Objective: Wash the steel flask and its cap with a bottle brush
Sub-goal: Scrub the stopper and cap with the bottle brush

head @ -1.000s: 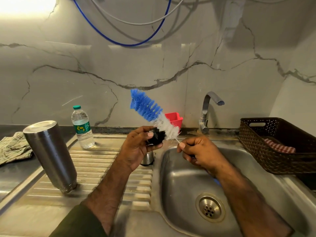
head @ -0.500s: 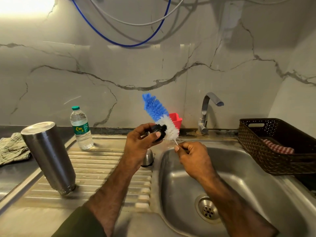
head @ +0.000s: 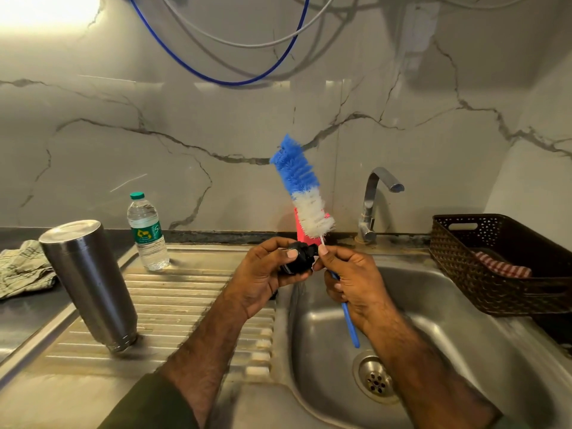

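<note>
The steel flask point(head: 88, 283) stands upside down on the ribbed drainboard point(head: 173, 308) at the left, mouth down and leaning slightly. My left hand point(head: 263, 277) grips the black cap point(head: 298, 257) above the sink's left rim. My right hand point(head: 353, 283) holds the bottle brush point(head: 301, 190) by its blue handle, which pokes out below the fist. The blue and white bristle head points up and to the left, clear of the cap, its white lower end just above it.
The steel sink point(head: 464, 351) with its drain point(head: 376, 379) lies below my hands. A tap point(head: 376, 199) stands behind it. A plastic water bottle point(head: 147, 232), a red holder point(head: 301, 232), a brown basket point(head: 501, 261) with a checked cloth and a rag point(head: 23, 267) surround it.
The brush has swung from lying slanted across the cap to standing nearly upright, its bristles lifted off the cap. My right hand moved up close to the left hand.
</note>
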Available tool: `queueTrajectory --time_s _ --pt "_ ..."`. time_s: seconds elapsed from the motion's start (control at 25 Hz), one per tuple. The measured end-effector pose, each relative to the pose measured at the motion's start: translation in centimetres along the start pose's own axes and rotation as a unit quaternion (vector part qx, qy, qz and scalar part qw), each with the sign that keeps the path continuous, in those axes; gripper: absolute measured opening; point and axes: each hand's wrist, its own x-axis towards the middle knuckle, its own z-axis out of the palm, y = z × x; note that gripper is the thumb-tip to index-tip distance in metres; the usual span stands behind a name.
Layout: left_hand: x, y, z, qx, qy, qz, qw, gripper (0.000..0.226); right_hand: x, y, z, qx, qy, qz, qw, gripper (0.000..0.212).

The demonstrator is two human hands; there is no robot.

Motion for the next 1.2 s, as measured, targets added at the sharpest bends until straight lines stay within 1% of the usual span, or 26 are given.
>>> queueTrajectory --time_s 0.12,0.16,0.24,0.32,0.36,0.44,0.52,0.64,0.84,0.96,1.08,1.16,1.2 --pt "-0.1 0.0 0.3 -0.017 0.019 0.006 1.0 0.017 0.0 -0.2 -0.1 0.008 0.002 0.001 1.0 0.022" --pt "-0.1 -0.1 0.5 -0.027 0.025 0.01 0.999 0.018 0.1 -0.1 -0.1 0.014 0.0 0.004 1.0 0.018" --pt "0.0 -0.3 0.7 -0.043 0.039 0.021 0.998 0.028 -0.1 0.0 0.2 0.021 0.006 -0.01 1.0 0.01" --pt "0.1 -0.4 0.7 -0.056 0.052 0.025 0.997 0.035 -0.3 -0.1 0.7 0.002 0.033 -0.042 0.999 0.01" --pt "0.2 -0.4 0.7 -0.065 0.057 0.025 0.996 0.034 -0.3 -0.2 0.8 -0.007 0.046 -0.054 0.997 0.012" --pt "0.1 -0.3 0.7 -0.07 0.055 0.025 0.996 0.026 -0.2 -0.4 0.8 -0.006 0.051 -0.062 0.997 0.015" --pt "-0.1 -0.4 1.0 -0.057 0.05 0.024 0.997 0.017 -0.1 -0.4 0.7 0.0 0.048 -0.059 0.997 0.014" --pt "-0.1 -0.5 1.3 -0.042 0.06 0.025 0.997 0.021 0.1 -0.4 0.5 -0.017 0.051 -0.062 0.997 0.014" --pt "-0.2 -0.6 1.7 -0.038 0.071 0.022 0.997 0.019 0.3 0.0 0.6 0.008 0.055 -0.057 0.997 0.011" --pt "-0.5 -1.0 2.3 -0.038 0.1 0.021 0.994 0.022 0.0 0.1 1.3 0.006 0.049 -0.063 0.997 0.006" --pt "-0.7 -0.9 2.2 -0.045 0.117 0.029 0.992 0.02 0.3 0.1 2.1 0.019 0.042 -0.043 0.998 0.006" --pt "-1.0 -0.3 1.5 -0.042 0.11 0.018 0.993 0.024 0.8 0.2 2.5 0.019 0.031 -0.023 0.999 0.006" --pt "-1.2 0.0 0.7 -0.029 0.1 0.01 0.995 0.031 1.0 0.3 2.7 0.01 0.023 -0.014 1.0 0.006"
